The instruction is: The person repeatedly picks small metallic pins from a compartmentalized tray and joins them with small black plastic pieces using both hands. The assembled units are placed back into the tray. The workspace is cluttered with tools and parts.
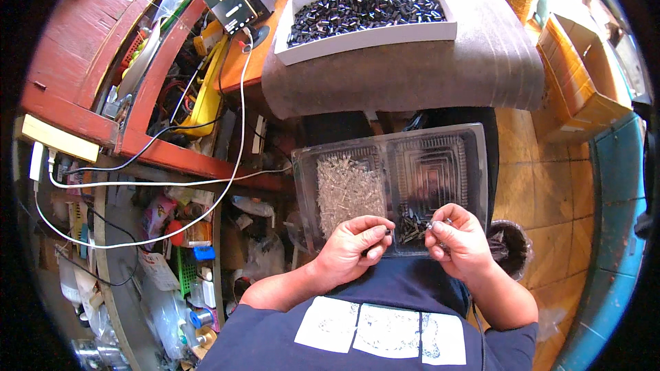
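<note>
A clear-and-black plastic tray (389, 158) with two compartments rests across my lap. Its left compartment holds a heap of small clear, thin pieces (349, 196). Near the front of the right compartment lies a small pile of dark, slim pieces (412, 228). My left hand (354, 242) is over the tray's front edge, thumb and forefinger pinching a tiny dark piece (388, 232). Across from it my right hand (455, 239) is closed, with small clear or silvery bits showing at the fingertips; their kind is too small to tell. The two hands are a short gap apart.
A white shallow box (364, 42) full of small black cylinders stands on the cloth-covered table (405, 82) ahead. A phone (227, 1) stands at its left, with a white cable hanging across to a power strip (58, 139). A bin (512, 251) and cardboard box (574, 86) are on the right.
</note>
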Motion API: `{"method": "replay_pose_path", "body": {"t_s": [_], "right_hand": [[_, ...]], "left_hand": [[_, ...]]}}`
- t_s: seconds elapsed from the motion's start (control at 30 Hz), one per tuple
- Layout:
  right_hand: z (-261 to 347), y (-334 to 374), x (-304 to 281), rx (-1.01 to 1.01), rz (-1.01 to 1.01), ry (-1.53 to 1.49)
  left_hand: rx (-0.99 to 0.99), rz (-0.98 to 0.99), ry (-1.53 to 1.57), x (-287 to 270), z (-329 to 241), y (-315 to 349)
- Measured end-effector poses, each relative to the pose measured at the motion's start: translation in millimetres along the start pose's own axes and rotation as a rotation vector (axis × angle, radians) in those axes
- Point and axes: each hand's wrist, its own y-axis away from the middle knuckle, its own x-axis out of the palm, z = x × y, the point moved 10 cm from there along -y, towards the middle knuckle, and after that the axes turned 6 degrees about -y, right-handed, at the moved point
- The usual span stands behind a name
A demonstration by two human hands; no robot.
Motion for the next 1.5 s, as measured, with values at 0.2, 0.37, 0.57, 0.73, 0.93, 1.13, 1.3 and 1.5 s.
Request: {"method": "replay_pose_path", "body": {"t_s": [0.2, 0.37, 0.57, 0.73, 0.93, 1.13, 1.3, 1.5], "right_hand": [[-14.7, -2.0, 12.2, 0.094, 0.021, 0.084], [-19.0, -4.1, 20.8, 0.102, 0.056, 0.142], [-23.2, -6.2, 21.5, 0.096, 0.059, 0.132], [-23.7, -4.5, 24.8, 0.102, 0.068, 0.117], [-27.4, -4.4, 26.5, 0.113, 0.116, 0.088], [-26.2, -5.5, 26.4, 0.090, 0.109, 0.115], [-29.4, -5.6, 28.3, 0.097, 0.095, 0.177], [-27.5, -5.8, 29.6, 0.041, 0.084, 0.256]], "left_hand": [[-0.036, 0.000, 0.003, 2.8, 3.2, 0.4], [-0.040, 0.054, 0.046, 6.1, 5.7, -0.4], [-0.040, 0.079, 0.061, 6.9, 7.1, -0.9], [-0.051, 0.038, -0.004, 6.8, 7.9, 0.8], [-0.028, 0.163, 0.053, 13.9, 7.1, 0.7], [0.006, 0.093, -0.015, 7.3, 8.2, -0.4], [-0.006, 0.097, 0.033, 2.8, 10.2, -1.4], [0.062, 0.043, -0.077, 0.6, 4.8, 0.1]]}}
